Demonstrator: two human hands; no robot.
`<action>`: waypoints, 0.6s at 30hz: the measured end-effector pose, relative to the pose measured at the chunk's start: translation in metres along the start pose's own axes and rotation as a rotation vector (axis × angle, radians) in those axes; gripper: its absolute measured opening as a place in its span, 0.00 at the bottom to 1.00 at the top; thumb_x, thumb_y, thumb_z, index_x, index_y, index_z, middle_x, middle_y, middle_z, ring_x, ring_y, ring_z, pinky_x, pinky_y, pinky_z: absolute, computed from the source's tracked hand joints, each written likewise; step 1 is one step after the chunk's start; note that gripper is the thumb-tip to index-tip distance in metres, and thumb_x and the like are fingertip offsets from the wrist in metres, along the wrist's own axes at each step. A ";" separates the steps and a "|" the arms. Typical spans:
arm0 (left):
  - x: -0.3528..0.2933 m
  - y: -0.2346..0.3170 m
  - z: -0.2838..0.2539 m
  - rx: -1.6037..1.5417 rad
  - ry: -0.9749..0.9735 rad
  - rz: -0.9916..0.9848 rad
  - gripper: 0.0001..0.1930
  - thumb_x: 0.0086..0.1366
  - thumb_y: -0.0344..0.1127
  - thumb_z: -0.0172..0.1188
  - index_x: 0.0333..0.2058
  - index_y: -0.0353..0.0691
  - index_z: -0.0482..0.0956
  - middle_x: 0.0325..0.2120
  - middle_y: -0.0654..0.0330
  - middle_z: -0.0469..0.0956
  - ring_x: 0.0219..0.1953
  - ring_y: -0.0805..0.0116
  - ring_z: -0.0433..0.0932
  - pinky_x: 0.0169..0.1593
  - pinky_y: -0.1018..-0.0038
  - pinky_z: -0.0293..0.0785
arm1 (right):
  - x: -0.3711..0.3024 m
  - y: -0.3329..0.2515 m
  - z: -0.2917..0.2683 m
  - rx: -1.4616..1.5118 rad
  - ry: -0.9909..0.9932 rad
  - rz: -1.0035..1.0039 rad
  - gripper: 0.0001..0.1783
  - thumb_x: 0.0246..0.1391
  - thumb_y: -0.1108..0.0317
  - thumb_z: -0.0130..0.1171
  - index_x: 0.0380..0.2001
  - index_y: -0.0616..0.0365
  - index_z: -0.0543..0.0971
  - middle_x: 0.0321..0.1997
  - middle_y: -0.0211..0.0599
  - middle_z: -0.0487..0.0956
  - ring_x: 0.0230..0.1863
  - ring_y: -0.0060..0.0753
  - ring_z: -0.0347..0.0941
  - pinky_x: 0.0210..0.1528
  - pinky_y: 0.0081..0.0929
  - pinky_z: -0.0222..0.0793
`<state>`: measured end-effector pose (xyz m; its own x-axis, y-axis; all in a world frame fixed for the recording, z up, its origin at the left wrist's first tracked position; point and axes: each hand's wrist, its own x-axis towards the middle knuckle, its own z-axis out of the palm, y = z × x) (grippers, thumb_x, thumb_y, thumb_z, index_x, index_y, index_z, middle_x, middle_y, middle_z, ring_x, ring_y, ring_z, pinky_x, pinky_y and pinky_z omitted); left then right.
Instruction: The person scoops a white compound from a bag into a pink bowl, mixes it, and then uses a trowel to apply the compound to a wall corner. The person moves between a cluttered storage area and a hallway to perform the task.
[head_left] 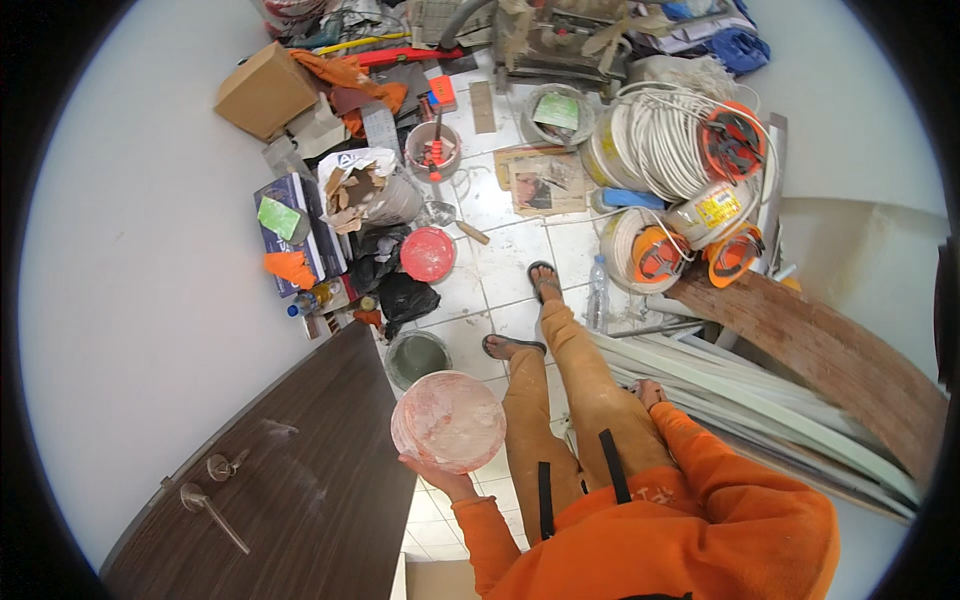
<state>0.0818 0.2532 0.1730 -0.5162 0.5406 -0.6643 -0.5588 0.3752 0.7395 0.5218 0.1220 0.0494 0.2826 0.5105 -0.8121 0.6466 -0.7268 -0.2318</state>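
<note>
A round plastic bucket [448, 420], whitish and smeared with pink and white residue, is held in my left hand [445, 478]. The fingers of that hand wrap its near rim, partly hidden beneath it. Just beyond it on the floor stands a bucket of grey-green liquid [419, 360]. My right hand [651, 393] hangs beside my right thigh, close to a stack of long pale pipes [760, 390]. Most of its fingers are hidden, so I cannot make out whether it holds anything. A water bottle [598, 297] stands on the tiles ahead of that hand.
A dark door [270, 480] with a handle borders my left. Ahead on the tiles lie a red lid [428, 254], a trowel [455, 222] and flattened cardboard [543, 182]. Cable coils [660, 145] crowd the right, near a curved brown board [810, 350]. A filled sack [370, 190] stands left.
</note>
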 end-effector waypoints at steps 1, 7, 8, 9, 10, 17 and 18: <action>0.000 -0.002 0.010 -0.020 -0.041 -0.017 0.45 0.66 0.71 0.32 0.66 0.35 0.52 0.65 0.48 0.56 0.66 0.52 0.56 0.67 0.59 0.54 | 0.015 0.017 -0.001 0.100 0.046 0.050 0.18 0.41 0.51 0.65 0.29 0.55 0.83 0.27 0.47 0.81 0.31 0.46 0.78 0.35 0.36 0.72; 0.012 -0.009 0.041 -0.038 0.139 -0.021 0.43 0.67 0.70 0.32 0.66 0.37 0.52 0.64 0.50 0.56 0.65 0.53 0.58 0.67 0.60 0.54 | 0.070 0.005 -0.037 -0.012 0.019 0.049 0.15 0.49 0.54 0.60 0.30 0.55 0.82 0.30 0.48 0.81 0.33 0.42 0.78 0.36 0.34 0.71; 0.015 -0.012 0.045 -0.065 0.141 -0.055 0.43 0.67 0.70 0.31 0.66 0.37 0.52 0.65 0.50 0.56 0.65 0.53 0.57 0.67 0.60 0.53 | 0.079 -0.010 -0.059 -0.065 -0.100 0.095 0.16 0.49 0.54 0.59 0.31 0.56 0.82 0.31 0.48 0.81 0.34 0.42 0.78 0.37 0.34 0.71; 0.016 -0.016 0.059 -0.070 0.150 -0.067 0.43 0.67 0.70 0.31 0.66 0.37 0.52 0.65 0.51 0.56 0.65 0.53 0.57 0.67 0.60 0.53 | 0.094 -0.009 -0.078 -0.134 -0.144 0.112 0.17 0.48 0.54 0.61 0.32 0.56 0.81 0.32 0.50 0.81 0.35 0.44 0.77 0.38 0.35 0.71; 0.020 -0.019 0.077 -0.081 0.152 -0.071 0.43 0.67 0.70 0.31 0.66 0.37 0.52 0.65 0.51 0.56 0.65 0.53 0.57 0.67 0.60 0.53 | 0.116 -0.007 -0.091 -0.200 -0.154 0.101 0.18 0.46 0.54 0.63 0.34 0.57 0.81 0.34 0.51 0.81 0.37 0.46 0.77 0.39 0.37 0.71; 0.057 -0.033 0.200 -0.134 0.143 -0.080 0.42 0.67 0.69 0.30 0.66 0.40 0.53 0.65 0.52 0.56 0.66 0.54 0.56 0.68 0.61 0.50 | 0.241 -0.070 -0.183 -0.229 0.215 0.025 0.28 0.36 0.61 0.73 0.42 0.60 0.77 0.41 0.52 0.79 0.42 0.51 0.77 0.45 0.41 0.73; 0.058 -0.022 0.228 -0.124 0.092 -0.071 0.41 0.68 0.69 0.30 0.66 0.40 0.53 0.64 0.53 0.58 0.65 0.55 0.57 0.68 0.61 0.51 | 0.236 -0.120 -0.207 -0.182 0.257 0.043 0.25 0.37 0.66 0.72 0.41 0.60 0.78 0.38 0.48 0.80 0.40 0.48 0.78 0.44 0.39 0.73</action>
<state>0.2120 0.4483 0.1432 -0.5267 0.4430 -0.7255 -0.6689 0.3106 0.6753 0.6573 0.4249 -0.0037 0.4671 0.5976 -0.6516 0.7400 -0.6676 -0.0818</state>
